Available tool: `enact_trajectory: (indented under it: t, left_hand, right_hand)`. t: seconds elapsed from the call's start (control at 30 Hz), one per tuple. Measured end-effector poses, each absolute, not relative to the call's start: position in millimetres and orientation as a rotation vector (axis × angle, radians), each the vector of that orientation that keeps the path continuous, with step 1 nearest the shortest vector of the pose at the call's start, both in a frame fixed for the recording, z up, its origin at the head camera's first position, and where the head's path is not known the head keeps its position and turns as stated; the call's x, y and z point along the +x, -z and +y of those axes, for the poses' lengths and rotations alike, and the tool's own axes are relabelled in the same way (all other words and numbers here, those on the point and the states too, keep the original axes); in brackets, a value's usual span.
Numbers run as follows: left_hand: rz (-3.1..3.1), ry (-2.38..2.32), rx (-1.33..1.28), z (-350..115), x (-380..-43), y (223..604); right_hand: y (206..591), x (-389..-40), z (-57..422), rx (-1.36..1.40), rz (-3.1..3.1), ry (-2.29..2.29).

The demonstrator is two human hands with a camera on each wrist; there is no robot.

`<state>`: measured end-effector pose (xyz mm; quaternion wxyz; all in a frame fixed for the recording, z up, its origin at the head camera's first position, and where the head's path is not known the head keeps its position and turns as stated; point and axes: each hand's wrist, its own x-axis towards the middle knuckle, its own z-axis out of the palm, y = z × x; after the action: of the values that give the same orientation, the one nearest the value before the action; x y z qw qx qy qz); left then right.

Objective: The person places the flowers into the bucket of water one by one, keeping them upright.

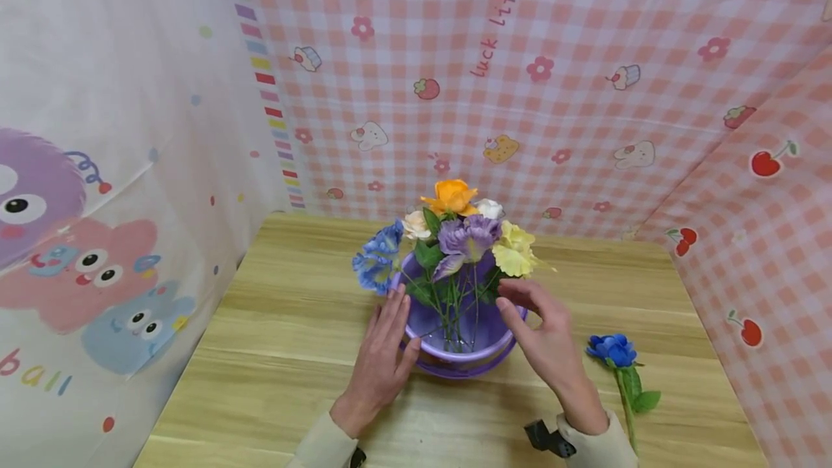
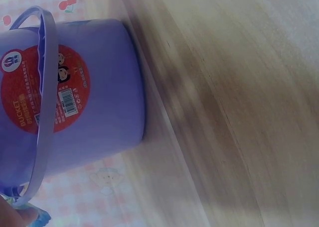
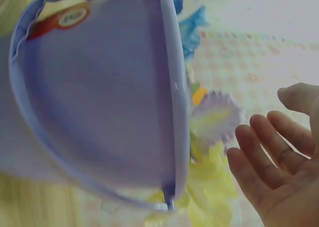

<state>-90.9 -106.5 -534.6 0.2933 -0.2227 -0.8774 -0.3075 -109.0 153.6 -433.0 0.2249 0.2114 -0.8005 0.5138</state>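
A purple bucket (image 1: 458, 357) stands on the table holding several artificial flowers, their stems inside. Among the blooms are an orange flower (image 1: 450, 197), a purple flower (image 1: 471, 237), a yellow flower (image 1: 516, 251) and, leaning out over the left side, a blue-violet flower (image 1: 377, 258). My left hand (image 1: 380, 363) rests its extended fingers on the bucket's left rim. On the other side, my right hand (image 1: 552, 338) is held open beside the rim, below the yellow flower. The right wrist view shows that hand (image 3: 276, 172) with nothing in it, palm and fingers apart from the bucket.
A blue flower (image 1: 612, 349) with a green stem and leaves lies on the wooden table (image 1: 260, 367), to the right of my right hand. The bucket's handle (image 2: 47, 102) hangs down its near side. Patterned cloth (image 1: 585, 100) hangs behind the table and along both sides.
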Motion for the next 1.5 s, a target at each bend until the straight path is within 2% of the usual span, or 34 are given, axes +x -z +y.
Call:
enact_trajectory:
  t: [0.37,1.0,1.5]
  left_hand:
    - [-2.364,0.844,-0.591,-107,-90,533]
    - [-2.346,0.850,-0.607,-107,-91,535]
    - [-2.356,0.866,-0.603,-106,-90,534]
  right_hand:
    - [436,-93,196,0.349,-2.168,-1.468]
    - [458,-73,269,-0.235,-2.130,-1.678]
    - [505,-49,338,-0.182,-2.138,-2.157]
